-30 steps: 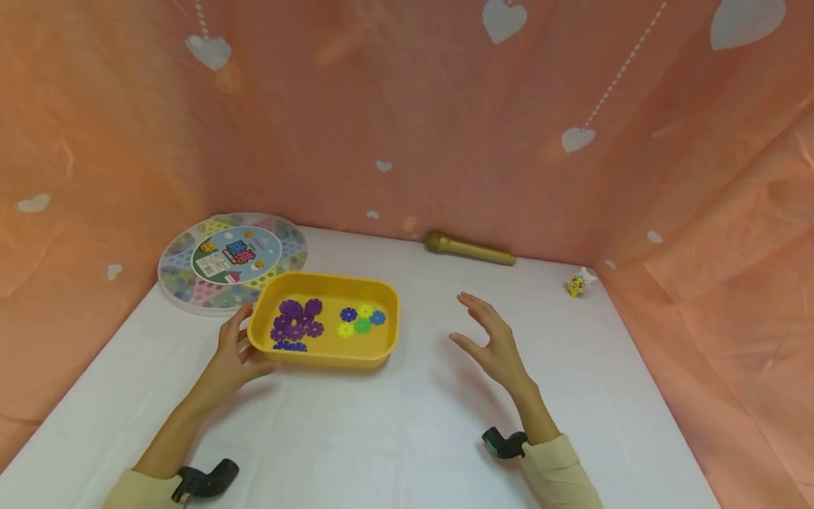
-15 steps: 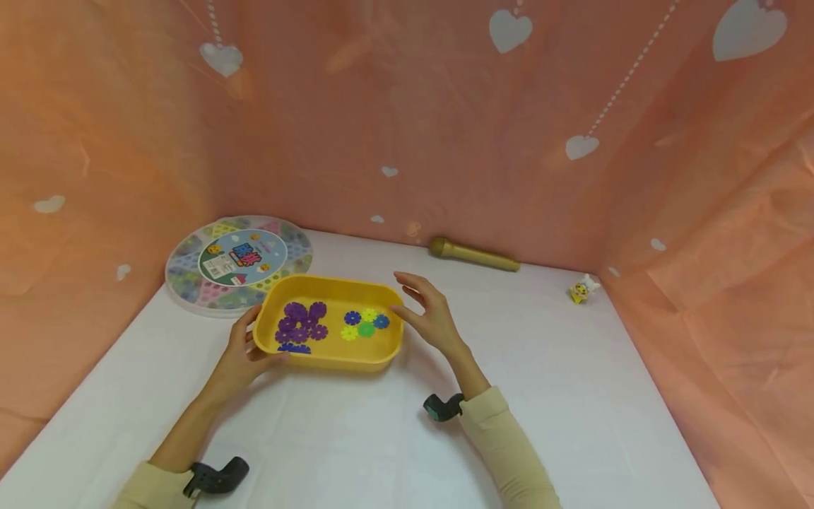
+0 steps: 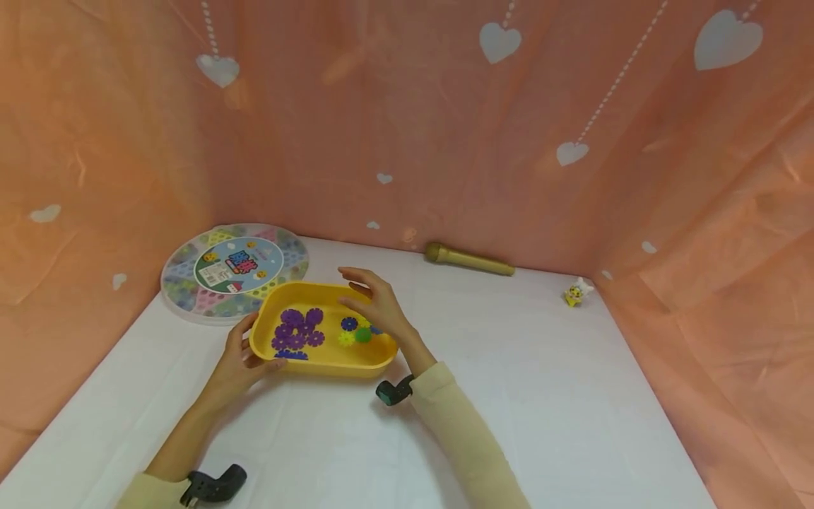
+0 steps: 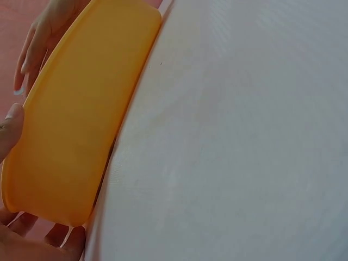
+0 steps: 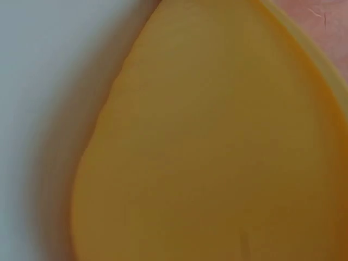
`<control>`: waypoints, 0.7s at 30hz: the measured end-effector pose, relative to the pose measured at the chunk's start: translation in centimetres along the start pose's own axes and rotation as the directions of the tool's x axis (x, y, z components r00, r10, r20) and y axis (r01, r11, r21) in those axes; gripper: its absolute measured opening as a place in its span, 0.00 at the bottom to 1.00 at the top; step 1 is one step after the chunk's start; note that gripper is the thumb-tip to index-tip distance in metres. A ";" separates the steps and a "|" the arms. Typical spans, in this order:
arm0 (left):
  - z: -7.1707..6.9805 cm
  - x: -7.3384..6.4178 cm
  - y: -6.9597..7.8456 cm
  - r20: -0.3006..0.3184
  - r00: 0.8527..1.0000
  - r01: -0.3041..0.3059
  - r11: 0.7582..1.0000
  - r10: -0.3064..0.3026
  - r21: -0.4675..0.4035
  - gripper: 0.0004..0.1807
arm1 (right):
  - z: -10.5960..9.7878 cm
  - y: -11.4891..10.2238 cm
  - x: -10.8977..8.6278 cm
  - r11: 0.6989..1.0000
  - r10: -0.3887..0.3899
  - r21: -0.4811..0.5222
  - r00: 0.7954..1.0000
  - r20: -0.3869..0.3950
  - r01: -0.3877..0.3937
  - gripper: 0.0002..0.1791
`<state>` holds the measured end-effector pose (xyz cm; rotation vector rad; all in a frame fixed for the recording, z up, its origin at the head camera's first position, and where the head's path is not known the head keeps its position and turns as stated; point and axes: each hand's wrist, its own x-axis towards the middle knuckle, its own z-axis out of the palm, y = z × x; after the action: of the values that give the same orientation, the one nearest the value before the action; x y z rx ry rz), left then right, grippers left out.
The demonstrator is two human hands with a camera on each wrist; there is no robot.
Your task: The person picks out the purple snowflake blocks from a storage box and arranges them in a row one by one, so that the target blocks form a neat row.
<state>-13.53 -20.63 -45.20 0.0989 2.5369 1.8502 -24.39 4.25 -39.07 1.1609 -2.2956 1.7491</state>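
Observation:
A yellow rectangular tray (image 3: pixel 331 369) rests on the white table. My left hand (image 3: pixel 232 371) holds its left end, thumb at the front rim and fingers around the side. In the left wrist view, the thumb (image 4: pixel 11 130) presses the rim of the tray (image 4: pixel 81 114). Purple snowflake discs (image 3: pixel 295 332) lie heaped in the tray's left half. Farther right are a few loose ones, including a yellow disc (image 3: pixel 346 338), a green disc (image 3: pixel 362 335) and a blue disc (image 3: pixel 349 324). Over these hovers my right hand (image 3: pixel 378 304), fingers spread and holding nothing, partly covering them.
A round patterned flat box (image 3: pixel 181 283) with a blue label lies behind the tray at left. By the back curtain (image 3: pixel 407 127) is a gold microphone (image 3: pixel 470 259). A small yellow and white figurine (image 3: pixel 577 291) stands at the far right corner.
My right hand has moved left from beside the tray to above its right half. The left hand keeps its hold on the tray's left end, and the tray stays in place.

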 end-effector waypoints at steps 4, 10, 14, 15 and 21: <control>-0.1 0.2 0.1 0.006 1.000 0.012 1.000 -0.012 -0.010 0.53 | 0.7 -0.9 1.0 0.998 0.056 0.019 0.997 0.046 -0.057 0.27; -0.2 0.4 0.2 0.008 1.000 0.014 0.999 -0.014 -0.045 0.54 | 2.0 0.7 2.0 0.990 0.138 -0.013 0.988 0.062 -0.138 0.27; -0.2 0.3 0.1 0.000 1.000 0.019 0.999 -0.019 -0.043 0.54 | 3.0 2.8 2.5 0.983 0.176 -0.053 0.983 0.058 -0.173 0.26; -0.2 0.3 0.1 -0.004 1.000 0.020 0.999 -0.020 -0.045 0.54 | 3.3 3.4 2.6 0.982 0.184 -0.053 0.981 0.059 -0.181 0.26; -0.2 0.0 0.0 -0.016 0.999 0.030 0.997 -0.032 -0.070 0.55 | 4.1 4.0 2.4 0.967 0.237 -0.125 0.961 0.140 -0.220 0.22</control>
<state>-13.58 -20.82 -45.09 0.0436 2.4668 1.9337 -26.74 -0.16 -42.78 1.0850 -2.6760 1.6268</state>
